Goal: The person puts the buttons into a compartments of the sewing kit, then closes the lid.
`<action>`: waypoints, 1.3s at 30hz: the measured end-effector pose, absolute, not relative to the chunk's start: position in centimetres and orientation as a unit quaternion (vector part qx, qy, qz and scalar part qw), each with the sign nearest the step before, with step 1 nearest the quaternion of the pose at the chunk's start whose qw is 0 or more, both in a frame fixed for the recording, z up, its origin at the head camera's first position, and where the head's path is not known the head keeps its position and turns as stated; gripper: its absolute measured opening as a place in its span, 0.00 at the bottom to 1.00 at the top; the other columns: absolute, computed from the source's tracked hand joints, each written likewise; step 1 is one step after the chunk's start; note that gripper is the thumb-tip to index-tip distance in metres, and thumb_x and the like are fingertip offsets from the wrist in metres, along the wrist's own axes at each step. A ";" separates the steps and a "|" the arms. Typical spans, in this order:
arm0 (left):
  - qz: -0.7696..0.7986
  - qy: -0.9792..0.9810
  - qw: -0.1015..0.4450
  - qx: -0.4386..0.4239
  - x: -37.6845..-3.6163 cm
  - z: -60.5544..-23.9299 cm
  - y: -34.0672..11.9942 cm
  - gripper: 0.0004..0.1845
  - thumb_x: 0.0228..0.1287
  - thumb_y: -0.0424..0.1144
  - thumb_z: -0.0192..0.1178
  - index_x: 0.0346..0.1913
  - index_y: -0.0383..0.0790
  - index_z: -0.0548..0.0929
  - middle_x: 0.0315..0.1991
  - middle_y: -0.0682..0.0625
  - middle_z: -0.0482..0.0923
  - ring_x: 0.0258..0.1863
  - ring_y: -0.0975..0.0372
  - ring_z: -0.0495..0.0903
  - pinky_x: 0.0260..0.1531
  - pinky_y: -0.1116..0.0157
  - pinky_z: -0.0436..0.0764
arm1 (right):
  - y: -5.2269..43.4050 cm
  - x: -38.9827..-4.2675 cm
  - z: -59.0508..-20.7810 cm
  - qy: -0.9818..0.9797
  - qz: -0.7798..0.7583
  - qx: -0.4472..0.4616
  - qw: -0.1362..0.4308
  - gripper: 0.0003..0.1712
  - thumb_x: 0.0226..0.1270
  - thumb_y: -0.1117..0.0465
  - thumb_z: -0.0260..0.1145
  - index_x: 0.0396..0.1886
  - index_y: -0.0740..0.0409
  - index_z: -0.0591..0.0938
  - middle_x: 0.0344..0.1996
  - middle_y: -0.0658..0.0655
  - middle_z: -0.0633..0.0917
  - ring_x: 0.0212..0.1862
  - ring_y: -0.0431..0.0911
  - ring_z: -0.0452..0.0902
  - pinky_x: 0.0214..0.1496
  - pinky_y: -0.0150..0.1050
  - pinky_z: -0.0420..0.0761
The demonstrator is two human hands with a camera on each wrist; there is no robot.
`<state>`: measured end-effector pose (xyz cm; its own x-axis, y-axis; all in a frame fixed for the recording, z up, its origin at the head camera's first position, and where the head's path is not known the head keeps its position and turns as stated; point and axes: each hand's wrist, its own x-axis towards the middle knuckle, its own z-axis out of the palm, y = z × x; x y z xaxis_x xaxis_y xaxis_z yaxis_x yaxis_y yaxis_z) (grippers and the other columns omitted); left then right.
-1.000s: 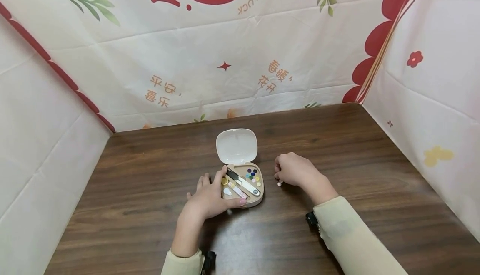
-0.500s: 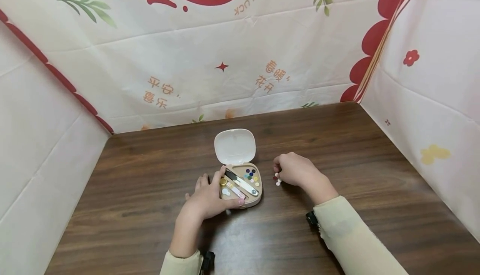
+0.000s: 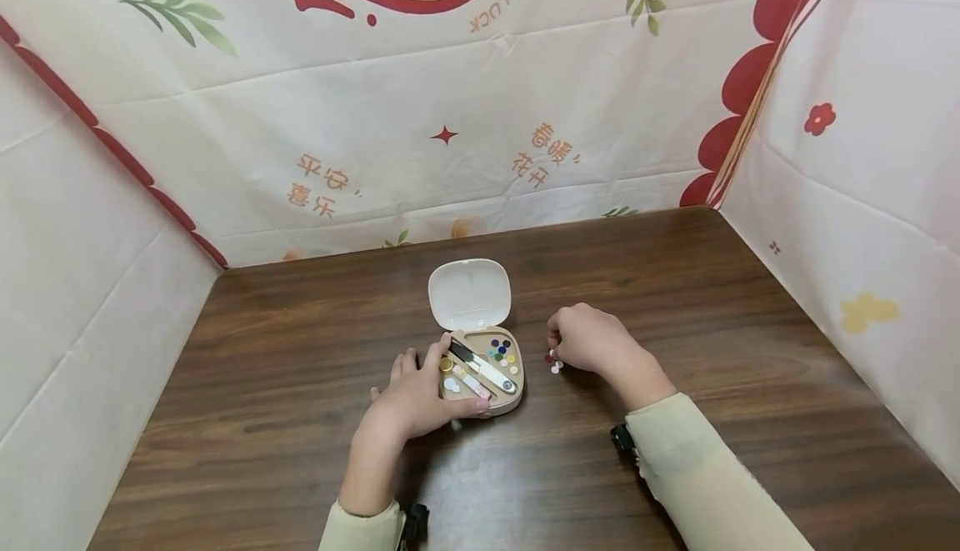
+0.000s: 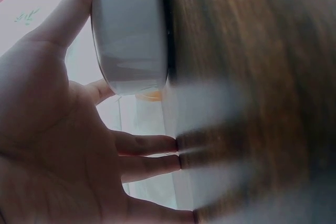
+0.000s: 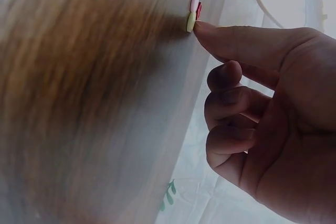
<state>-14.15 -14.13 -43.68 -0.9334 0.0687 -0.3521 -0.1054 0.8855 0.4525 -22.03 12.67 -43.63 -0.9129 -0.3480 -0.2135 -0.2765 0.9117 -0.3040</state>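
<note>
An open sewing-kit-like case [image 3: 512,403] sits mid-table, its white lid [image 3: 468,294] raised behind it. My left hand [image 3: 408,397] grips its left side, thumb at the front edge and index finger at the back. In the left wrist view, the other fingers [image 4: 152,144] reach the tabletop. To the case's right, my right hand [image 3: 596,338] is bent down with curled fingers. Its thumb tip touches a yellowish button [image 5: 191,22], beside a pink button [image 5: 195,1] and a red button [image 5: 199,10]. The index fingertip is hidden; I cannot tell whether it pinches one.
Inside the case lie several coloured buttons [image 3: 512,359], a slim black-and-white tool [image 3: 491,372] with a round rivet, a yellow ring [image 3: 447,364] and white pieces [image 3: 452,384]. Printed cloth [image 3: 412,92] stands behind the brown table [image 3: 300,368] and along both sides.
A single pale button showed under my right fingertips at first; now red and pale ones show there together. The right hand barely moved. My left hand kept its grip on the case.
</note>
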 end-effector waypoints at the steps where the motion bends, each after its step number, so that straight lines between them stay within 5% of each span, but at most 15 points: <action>1: 0.239 0.954 0.182 -0.010 -14.2 -43.7 -14.1 0.62 0.52 0.76 0.72 0.86 0.63 0.53 0.82 0.27 0.55 0.84 0.36 0.54 0.66 0.17 0.57 | 12.7 -22.1 -43.7 0.969 -0.134 -0.163 0.132 0.16 0.64 0.68 0.65 0.19 0.47 0.79 0.22 0.48 0.79 0.28 0.44 0.73 0.31 0.40 0.70; 25: 0.238 0.955 0.178 -0.006 -14.1 -43.8 -14.1 0.62 0.52 0.76 0.72 0.86 0.64 0.54 0.81 0.27 0.56 0.84 0.37 0.54 0.65 0.16 0.57 | 8.4 -21.3 -40.2 0.964 -0.157 -0.211 0.047 0.08 0.69 0.60 0.69 0.29 0.42 0.85 0.26 0.45 0.83 0.31 0.43 0.77 0.36 0.45 0.77; 39: 0.239 0.953 0.188 -0.011 -14.1 -43.5 -14.2 0.61 0.54 0.76 0.71 0.87 0.64 0.52 0.83 0.28 0.53 0.84 0.36 0.52 0.66 0.17 0.57 | 5.4 -21.3 -41.1 0.956 -0.154 -0.242 0.061 0.11 0.68 0.62 0.69 0.27 0.43 0.83 0.25 0.45 0.83 0.29 0.42 0.76 0.32 0.42 0.74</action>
